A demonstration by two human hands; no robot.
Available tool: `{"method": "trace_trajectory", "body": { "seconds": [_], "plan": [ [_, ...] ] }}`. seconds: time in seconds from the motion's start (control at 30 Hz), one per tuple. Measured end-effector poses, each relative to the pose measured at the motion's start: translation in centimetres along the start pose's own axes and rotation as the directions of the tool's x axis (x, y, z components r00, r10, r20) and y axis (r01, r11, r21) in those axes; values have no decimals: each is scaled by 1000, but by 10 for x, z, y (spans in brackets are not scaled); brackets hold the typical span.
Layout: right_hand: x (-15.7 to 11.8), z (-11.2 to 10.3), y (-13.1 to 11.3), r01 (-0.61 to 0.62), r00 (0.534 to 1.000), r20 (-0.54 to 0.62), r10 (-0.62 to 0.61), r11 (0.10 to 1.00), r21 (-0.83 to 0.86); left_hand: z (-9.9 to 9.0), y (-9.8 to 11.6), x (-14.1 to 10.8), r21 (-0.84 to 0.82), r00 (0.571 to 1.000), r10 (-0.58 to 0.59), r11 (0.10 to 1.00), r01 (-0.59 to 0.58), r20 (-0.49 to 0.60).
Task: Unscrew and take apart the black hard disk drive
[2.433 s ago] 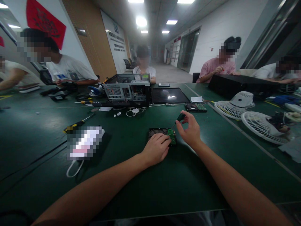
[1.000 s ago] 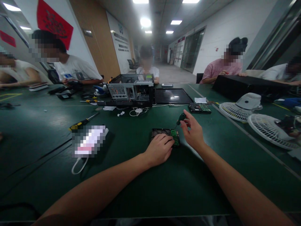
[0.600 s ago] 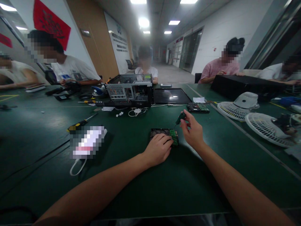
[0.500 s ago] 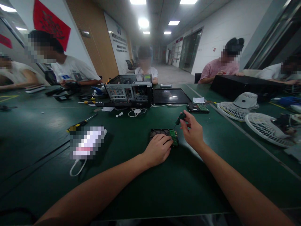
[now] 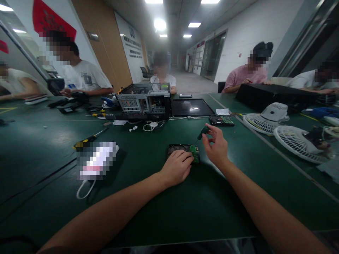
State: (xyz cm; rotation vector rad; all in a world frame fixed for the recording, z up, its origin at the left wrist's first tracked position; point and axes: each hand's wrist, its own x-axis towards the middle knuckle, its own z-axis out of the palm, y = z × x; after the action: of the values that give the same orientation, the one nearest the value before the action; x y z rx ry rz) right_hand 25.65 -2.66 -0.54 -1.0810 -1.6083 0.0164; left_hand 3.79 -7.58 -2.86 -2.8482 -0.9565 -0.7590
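Observation:
On the green table directly before me lies a hard drive, its green circuit board facing up at the right end. My left hand rests over the near side of the drive and holds it down, fingers bent across its top; the thumb is hidden. Between thumb and fingers, my right hand grips a small screwdriver with a dark green handle. The screwdriver is tilted, its thin shaft reaching down to the far right corner of the drive. Whether the tip sits in a screw is too small to tell.
An opened computer case and a dark flat panel stand beyond the drive. A second hard drive lies farther right, near white fan parts. Leftward are a yellow-black screwdriver and a blurred-out phone. Several people sit around.
The view has shifted slightly. Both hands keep their places on the hard drive and the screwdriver. At the left, a person in a white shirt has turned their head.

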Motion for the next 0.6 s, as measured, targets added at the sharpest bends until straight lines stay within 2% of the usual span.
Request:
{"method": "trace_trajectory", "body": {
  "seconds": [0.27,0.47,0.6],
  "plan": [
    [1,-2,-2,9,1000,-23,-10,999,-49,1,0,0,2,1000,-4,1000,4,4],
    [0,-2,-3,50,998,40,-51,999,9,2,0,-1,9,1000,-5,1000,5,-1],
    [-1,1,-4,12,999,35,-14,999,50,2,0,-1,6,1000,-4,1000,4,-4]
  ]
}}
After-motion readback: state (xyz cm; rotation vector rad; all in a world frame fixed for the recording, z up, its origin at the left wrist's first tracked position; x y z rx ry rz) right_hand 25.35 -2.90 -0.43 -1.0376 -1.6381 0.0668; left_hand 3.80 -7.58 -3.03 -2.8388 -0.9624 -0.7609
